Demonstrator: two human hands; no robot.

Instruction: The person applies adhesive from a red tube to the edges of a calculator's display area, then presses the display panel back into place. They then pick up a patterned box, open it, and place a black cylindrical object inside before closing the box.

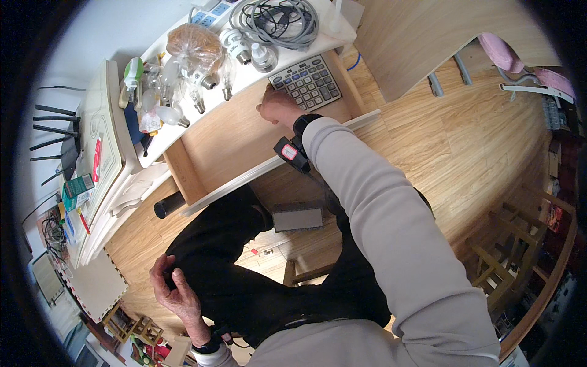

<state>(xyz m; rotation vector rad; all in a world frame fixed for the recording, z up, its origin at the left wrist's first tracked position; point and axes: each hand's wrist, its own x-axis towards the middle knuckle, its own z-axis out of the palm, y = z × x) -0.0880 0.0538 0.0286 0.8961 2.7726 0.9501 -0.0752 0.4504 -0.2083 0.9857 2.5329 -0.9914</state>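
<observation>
A calculator [306,83] with dark and grey keys lies in the right end of a pulled-out wooden drawer [229,133]. My right hand [279,106] is over the drawer at the calculator's left edge, fingers curled; whether it grips the calculator is hidden. Near my knee at the lower left, my left hand [176,289] is empty, its fingers apart and slightly bent. On the white tabletop above the drawer lie several light bulbs [170,115], a spiral energy-saving bulb [235,46], a clear plastic bag with brownish contents [195,43] and a small glass bottle [263,58].
Coiled grey and black cables [275,23] lie at the table's back beside a power strip [210,14]. A white cabinet [103,137] carries a green box [79,186] at left. A wooden panel [412,41] stands at right. Beneath the drawer is a grey box [298,219].
</observation>
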